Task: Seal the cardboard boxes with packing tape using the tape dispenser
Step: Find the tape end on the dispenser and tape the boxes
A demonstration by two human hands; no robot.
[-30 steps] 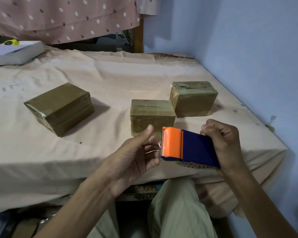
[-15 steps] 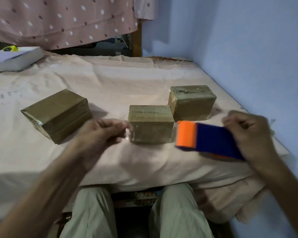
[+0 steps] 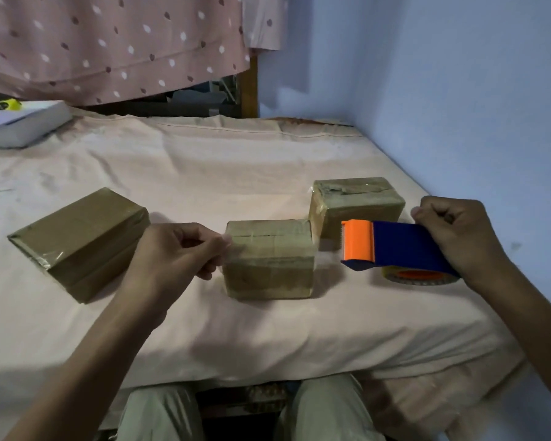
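Tape dispenser (image 3: 392, 246) gripped by right hand (image 3: 455, 230), left hand (image 3: 178, 249) pinching tape end

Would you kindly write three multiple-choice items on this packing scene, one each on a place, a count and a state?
1. Where is the tape dispenser?
A. right of the middle box
B. on the white box
C. left of the left box

2. How many brown boxes lie on the bed?
A. two
B. three
C. five

3. What is the right hand doing?
A. resting flat on the bed
B. gripping the dispenser
C. hanging idle

Key: 1 A, it is held to the right of that box; 2 B, left, middle and far right box; 3 B, its fingers curl round the blue body.
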